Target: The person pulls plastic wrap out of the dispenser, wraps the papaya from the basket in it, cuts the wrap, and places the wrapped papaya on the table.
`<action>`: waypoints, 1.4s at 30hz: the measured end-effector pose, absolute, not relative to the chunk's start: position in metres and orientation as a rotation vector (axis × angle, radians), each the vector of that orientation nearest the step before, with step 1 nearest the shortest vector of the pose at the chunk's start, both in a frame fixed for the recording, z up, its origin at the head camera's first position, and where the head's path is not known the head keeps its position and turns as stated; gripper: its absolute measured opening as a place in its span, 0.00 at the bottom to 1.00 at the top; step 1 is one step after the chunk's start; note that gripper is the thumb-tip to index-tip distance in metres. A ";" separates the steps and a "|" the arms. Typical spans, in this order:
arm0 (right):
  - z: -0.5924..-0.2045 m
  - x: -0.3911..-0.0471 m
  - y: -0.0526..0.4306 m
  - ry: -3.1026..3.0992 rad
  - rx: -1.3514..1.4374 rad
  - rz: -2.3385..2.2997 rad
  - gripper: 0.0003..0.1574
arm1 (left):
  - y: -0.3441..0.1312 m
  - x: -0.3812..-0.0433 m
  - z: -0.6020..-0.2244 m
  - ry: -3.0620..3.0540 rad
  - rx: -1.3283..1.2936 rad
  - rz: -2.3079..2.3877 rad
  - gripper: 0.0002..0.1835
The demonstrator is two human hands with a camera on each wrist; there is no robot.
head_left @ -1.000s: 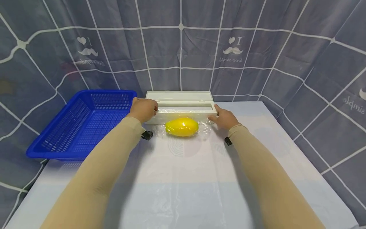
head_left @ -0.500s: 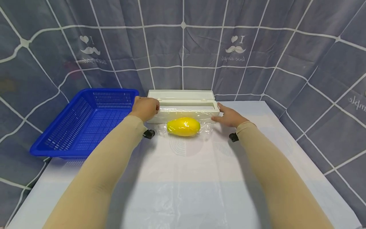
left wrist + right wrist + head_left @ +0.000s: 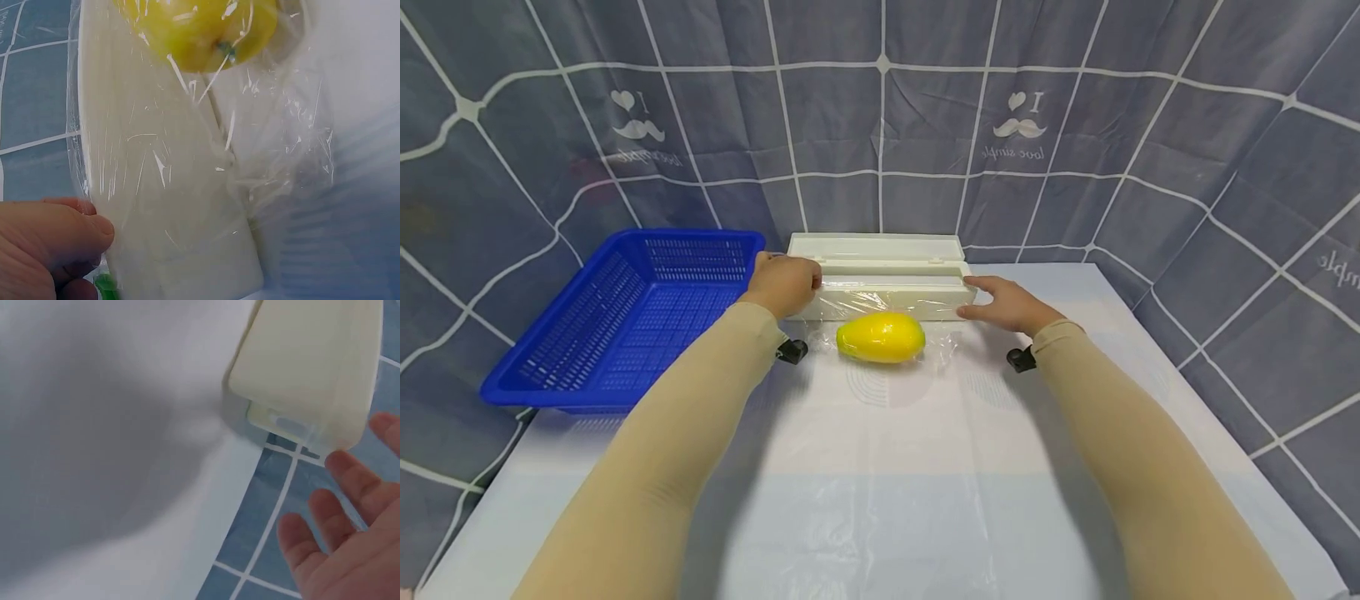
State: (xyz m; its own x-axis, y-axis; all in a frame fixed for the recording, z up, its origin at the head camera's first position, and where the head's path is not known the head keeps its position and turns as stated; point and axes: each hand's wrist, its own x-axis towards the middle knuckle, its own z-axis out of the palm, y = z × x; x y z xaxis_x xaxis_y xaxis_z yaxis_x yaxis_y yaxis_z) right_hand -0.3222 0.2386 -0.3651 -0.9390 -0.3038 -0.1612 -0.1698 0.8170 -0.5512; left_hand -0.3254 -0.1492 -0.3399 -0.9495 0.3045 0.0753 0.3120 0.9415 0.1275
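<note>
A white plastic wrap dispenser (image 3: 891, 305) lies across the table with its lid (image 3: 876, 247) raised behind. Clear plastic wrap (image 3: 156, 162) runs over its front wall and down to the table. A yellow oblong fruit (image 3: 881, 337), mango- or papaya-like with a greenish end, sits in front amid the wrap. My left hand (image 3: 782, 286) grips the dispenser's left end, thumb on the film-covered rim; a green piece (image 3: 106, 286) shows beside the fingertips. At the other end, my right hand (image 3: 1009, 305) has fingers spread; in the right wrist view its fingertips are near the corner.
A blue perforated basket (image 3: 501, 388) stands on the left, close to my left forearm. The white table (image 3: 880, 517) is bounded behind and to the sides by a grey gridded curtain (image 3: 827, 117).
My right hand has loosened from the dispenser's right end and shifted slightly right. The fruit sits slightly nearer to me relative to the dispenser. My left hand keeps its place on the left end.
</note>
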 end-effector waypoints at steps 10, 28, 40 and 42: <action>-0.353 -0.310 0.233 2.693 -0.480 -0.892 0.43 | -0.147 -0.323 -0.336 -3.079 -0.519 -0.198 0.13; -0.313 -0.270 0.174 2.276 -0.714 -0.964 0.49 | -0.142 -0.313 -0.334 -3.182 -0.574 -0.227 0.07; -0.342 -0.239 0.118 2.837 -0.522 -0.535 0.37 | -0.149 -0.303 -0.332 -3.177 -0.594 -0.224 0.05; -0.345 -0.240 0.120 2.831 -0.539 -0.559 0.31 | -0.151 -0.299 -0.329 -3.192 -0.594 -0.213 0.06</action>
